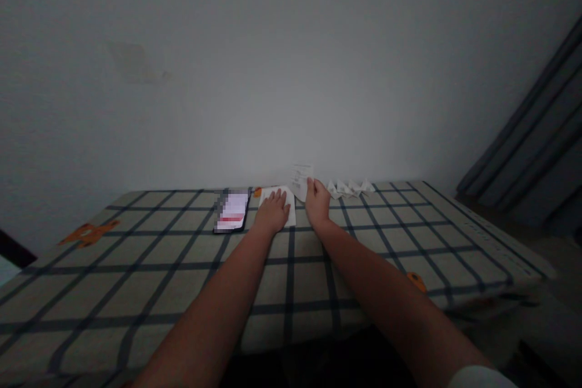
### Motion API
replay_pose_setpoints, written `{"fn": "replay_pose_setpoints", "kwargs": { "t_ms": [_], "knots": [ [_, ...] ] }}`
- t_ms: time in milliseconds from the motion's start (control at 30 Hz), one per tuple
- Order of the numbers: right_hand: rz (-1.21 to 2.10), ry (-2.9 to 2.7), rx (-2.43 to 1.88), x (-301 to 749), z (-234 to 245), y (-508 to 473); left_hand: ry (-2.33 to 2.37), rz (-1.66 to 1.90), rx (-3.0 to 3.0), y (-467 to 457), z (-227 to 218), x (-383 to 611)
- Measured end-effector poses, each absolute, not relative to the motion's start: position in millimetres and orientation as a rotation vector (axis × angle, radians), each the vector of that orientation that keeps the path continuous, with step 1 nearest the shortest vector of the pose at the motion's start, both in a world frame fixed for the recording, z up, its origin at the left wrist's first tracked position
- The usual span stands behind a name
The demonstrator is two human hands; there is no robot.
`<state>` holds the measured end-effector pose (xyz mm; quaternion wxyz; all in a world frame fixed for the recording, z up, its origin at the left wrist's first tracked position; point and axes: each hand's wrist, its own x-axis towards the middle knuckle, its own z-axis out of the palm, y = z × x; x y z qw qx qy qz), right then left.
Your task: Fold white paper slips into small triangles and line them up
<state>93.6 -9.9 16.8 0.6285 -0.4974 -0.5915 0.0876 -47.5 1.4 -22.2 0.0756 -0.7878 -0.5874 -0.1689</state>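
Note:
My left hand (271,211) lies flat, fingers stretched out, on white paper (291,218) on the table. In my right hand (317,201) is a printed paper sheet (301,180), pinched between thumb and fingers and raised off the table. Its lower left edge comes close to the paper under my left hand; whether the two are joined I cannot tell. Beside my right hand stands a row of several small folded paper pieces (349,188), pointed at the top. Left of my left hand lies a phone (234,209) with its screen lit and partly blurred out.
A checked cloth (182,279) with orange figures covers the table. Behind it rises a pale wall (291,73) along the table's far edge. A dark curtain (536,115) hangs at the right.

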Motion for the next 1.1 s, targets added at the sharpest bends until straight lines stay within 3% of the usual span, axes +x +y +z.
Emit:
{"fn": "replay_pose_setpoints", "kwargs": {
  "t_ms": [233,367,633,800,967,1100],
  "knots": [
    [0.102,-1.325,-1.054,93,25,-17,-1.837,-0.493,-2.381,7,-24,-48],
    [0.127,-1.404,-0.986,91,24,-18,-1.808,-0.66,-2.413,3,-22,-50],
    [0.235,-1.767,-0.835,86,19,-22,-1.694,-1.978,-2.384,-4,-2,-62],
    [0.244,-1.8,-0.88,79,21,-19,-1.47,-2.418,-2.431,-17,12,-45],
    [0.256,-1.703,-1.031,84,30,-8,-1.498,-2.517,-2.492,-24,16,-36],
    [0.391,-1.632,-1.023,105,34,-1,-1.675,-2.402,-2.463,-22,21,-36]
  ]
}}
